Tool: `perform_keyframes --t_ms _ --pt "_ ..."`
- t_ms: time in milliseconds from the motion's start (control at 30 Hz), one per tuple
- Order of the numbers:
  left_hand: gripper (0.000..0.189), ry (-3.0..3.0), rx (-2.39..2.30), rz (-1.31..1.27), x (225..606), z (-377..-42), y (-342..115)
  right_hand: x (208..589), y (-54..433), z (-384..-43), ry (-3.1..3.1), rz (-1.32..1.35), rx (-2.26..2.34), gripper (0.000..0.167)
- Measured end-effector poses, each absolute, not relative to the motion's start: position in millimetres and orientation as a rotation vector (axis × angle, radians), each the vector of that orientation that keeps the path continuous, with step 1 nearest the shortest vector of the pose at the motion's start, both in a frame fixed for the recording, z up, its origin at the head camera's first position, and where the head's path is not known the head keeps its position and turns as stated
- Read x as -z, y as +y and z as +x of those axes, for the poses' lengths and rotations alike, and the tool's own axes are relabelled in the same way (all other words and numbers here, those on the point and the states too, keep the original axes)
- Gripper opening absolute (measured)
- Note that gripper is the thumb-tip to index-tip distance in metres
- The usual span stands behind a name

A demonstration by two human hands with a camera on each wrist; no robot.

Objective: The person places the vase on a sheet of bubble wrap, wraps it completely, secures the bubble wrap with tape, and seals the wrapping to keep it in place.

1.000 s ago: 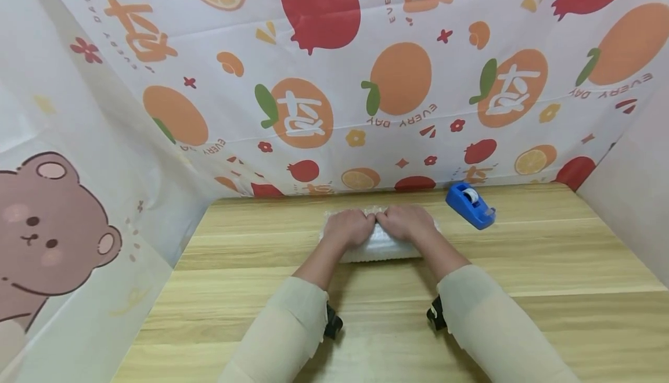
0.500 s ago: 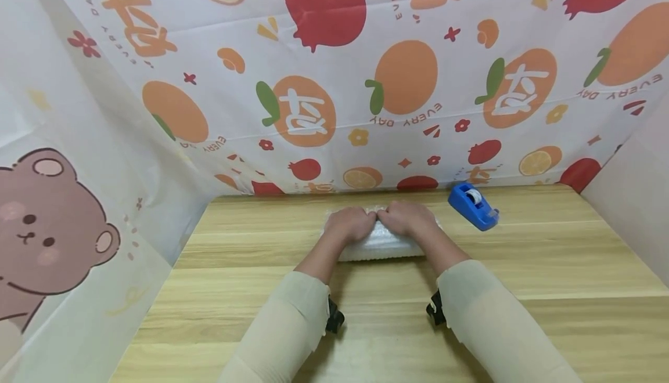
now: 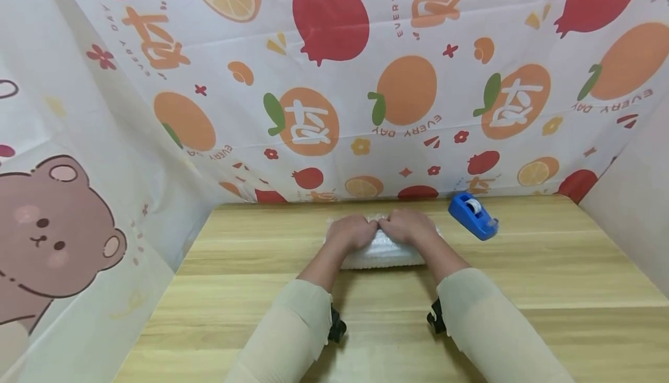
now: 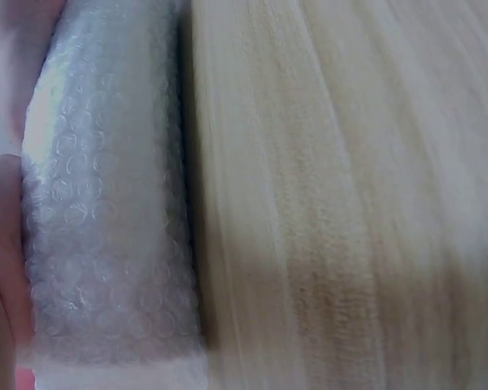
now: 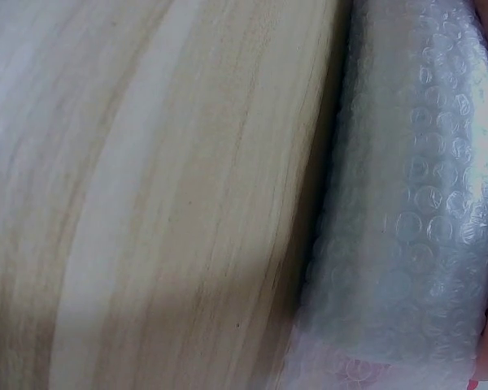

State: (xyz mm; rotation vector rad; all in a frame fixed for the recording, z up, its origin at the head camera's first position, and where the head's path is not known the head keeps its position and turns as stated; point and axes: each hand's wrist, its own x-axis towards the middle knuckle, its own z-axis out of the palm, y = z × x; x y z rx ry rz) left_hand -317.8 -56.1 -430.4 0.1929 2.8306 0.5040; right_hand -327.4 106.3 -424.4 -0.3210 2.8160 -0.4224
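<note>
A bundle of clear bubble wrap point(image 3: 384, 255) lies on the wooden table toward its far edge. My left hand point(image 3: 351, 233) grips its upper left part with curled fingers. From the right, my right hand point(image 3: 410, 227) grips it too, and the two hands nearly meet at the thumbs over the middle. Rows of bubbles on the bubble wrap point(image 4: 106, 203) fill the left side of the left wrist view. The right wrist view has the same bubble wrap point(image 5: 415, 187) along its right side. Whatever may be inside the wrap cannot be made out, and most fingertips are hidden.
A blue tape dispenser point(image 3: 473, 216) with a roll of tape stands to the right of the wrap, near the far edge. Behind the wooden table point(image 3: 251, 302) hangs a fruit-print cloth point(image 3: 334, 110). A bear-print cloth point(image 3: 57, 226) covers the left side.
The head view has tilted up a little, so the whole scene sits slightly lower. Both hands keep their hold on the bubble wrap, with hardly any movement against the table.
</note>
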Motion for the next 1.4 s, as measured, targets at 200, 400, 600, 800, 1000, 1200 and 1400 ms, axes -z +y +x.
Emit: perform_keyframes --t_ms 200,400,600,800,1000,1200,1400 --pt "0.058 2.835 -0.497 0.21 428.1 -314.9 -56.3 425.1 106.2 -325.2 2.823 -0.321 0.44 0.048" --pt "0.059 2.857 -0.5 0.221 426.2 -313.4 -56.2 424.5 106.5 -325.5 2.823 -0.312 0.445 0.047" --pt "0.06 2.864 -0.521 0.2 428.4 -312.3 -57.1 425.9 105.7 -324.9 2.83 -0.329 0.44 0.047" --pt "0.057 2.903 -0.556 0.175 431.3 -309.6 -57.4 428.3 104.8 -324.4 2.829 -0.327 0.439 0.047" --pt "0.041 2.992 -0.635 0.126 437.2 -309.0 -56.8 428.4 105.0 -325.6 2.814 -0.318 0.433 0.049" --pt "0.036 3.116 -0.637 0.169 439.9 -309.2 -55.5 427.4 105.6 -327.8 2.813 -0.31 0.429 0.049" --pt "0.04 3.246 -0.655 0.194 442.1 -304.5 -55.8 426.9 106.0 -330.2 2.786 -0.291 0.414 0.047"
